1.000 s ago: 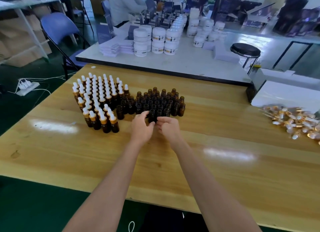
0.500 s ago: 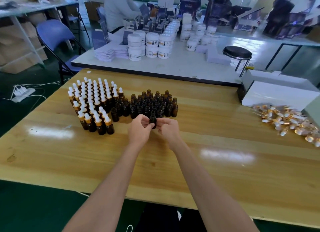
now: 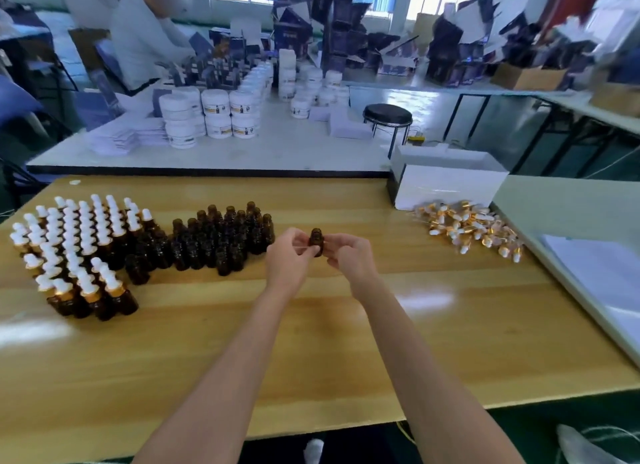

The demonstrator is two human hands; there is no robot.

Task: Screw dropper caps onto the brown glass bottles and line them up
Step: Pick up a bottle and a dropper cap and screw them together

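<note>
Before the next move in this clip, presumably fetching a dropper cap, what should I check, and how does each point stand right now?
1. Grip: ok. The left hand and right hand both pinch the uncapped bottle above the table.
2. Bottle upright: ok.
3. Bottle mouth bare, ready for a cap: ok.
4. Cap in a hand: not ok, none visible; the dropper caps lie in a pile to the right.
5. Free slot beside the capped bottles: cannot tell.
6. Neck thread condition: cannot tell, too small.
</note>
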